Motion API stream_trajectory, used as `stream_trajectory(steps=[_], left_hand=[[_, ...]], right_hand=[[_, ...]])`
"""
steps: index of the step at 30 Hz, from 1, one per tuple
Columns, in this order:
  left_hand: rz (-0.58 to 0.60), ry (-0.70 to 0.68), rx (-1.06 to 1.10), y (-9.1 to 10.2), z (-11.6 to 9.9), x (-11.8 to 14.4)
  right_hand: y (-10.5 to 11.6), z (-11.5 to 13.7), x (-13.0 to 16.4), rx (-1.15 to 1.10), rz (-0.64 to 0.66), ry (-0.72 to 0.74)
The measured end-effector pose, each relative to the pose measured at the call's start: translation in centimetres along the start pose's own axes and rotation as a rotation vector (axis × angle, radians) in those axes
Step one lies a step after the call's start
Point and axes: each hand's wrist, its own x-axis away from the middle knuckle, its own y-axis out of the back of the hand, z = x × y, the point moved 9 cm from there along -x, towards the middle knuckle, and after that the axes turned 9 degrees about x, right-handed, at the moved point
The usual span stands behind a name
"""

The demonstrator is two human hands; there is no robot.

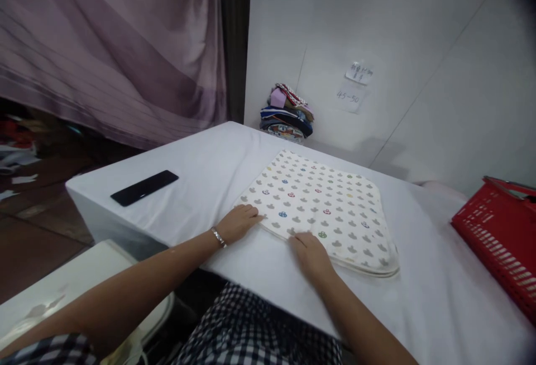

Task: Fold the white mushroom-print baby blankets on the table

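Note:
A folded white cloth [312,203], printed with small grey and coloured motifs, lies flat on the white-covered table in front of me. Its layers show along the near right edge, and the corner there is rounded. My left hand [237,224], with a silver bracelet at the wrist, is closed on the near left corner of the cloth. Along the near edge, around its middle, my right hand [310,254] pinches the cloth; its fingertips are partly hidden and slightly blurred.
Left on the table [201,169] lies a black phone [144,187]. A pile of folded clothes [287,115] stands at the back by the wall with paper notes [352,97]. On the right is a red plastic basket [498,236]. A white stool [92,275] stands at lower left.

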Motion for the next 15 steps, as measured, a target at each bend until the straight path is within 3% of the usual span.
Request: stream_trajectory(steps=[9, 15], left_hand=[[-0.012, 0.019, 0.11, 0.6, 0.5, 1.4], [-0.038, 0.007, 0.066, 0.5, 1.1, 1.6]], right_hand=[[-0.3, 0.5, 0.6, 0.034, 0.004, 0.01], [-0.4, 0.7, -0.3, 0.088, -0.007, 0.003]])
